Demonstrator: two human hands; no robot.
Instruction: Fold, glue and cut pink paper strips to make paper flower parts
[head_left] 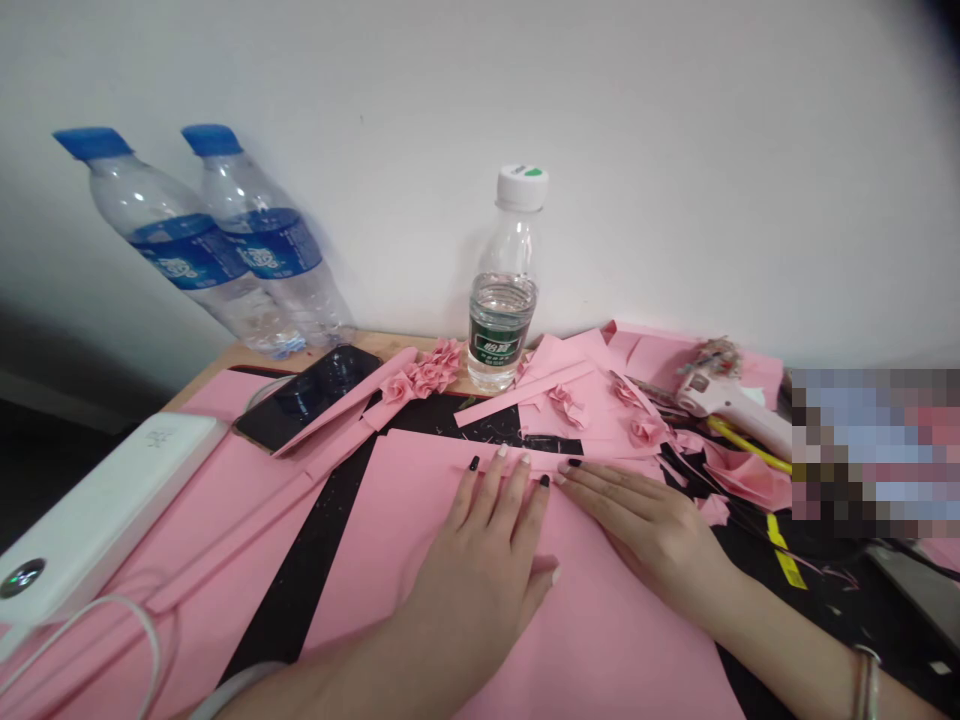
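- Your left hand (pixel 491 560) is flat on the pink sheet (pixel 615 640), fingers slightly spread, gripping nothing.
- Your right hand (pixel 652 515) is flat on it too, fingers extended and close together, nothing grasped.
- The pink sheet lies directly under both hands.
- Water bottle (pixel 501 320) stands beyond your hands; phone (pixel 307 395) beyond and left, glue gun (pixel 731 400) beyond and right.

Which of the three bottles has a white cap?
The rightmost bottle, standing beyond the left hand. It has a white cap and a green label; the other two bottles, at the left, are both blue-capped and blue-labelled.
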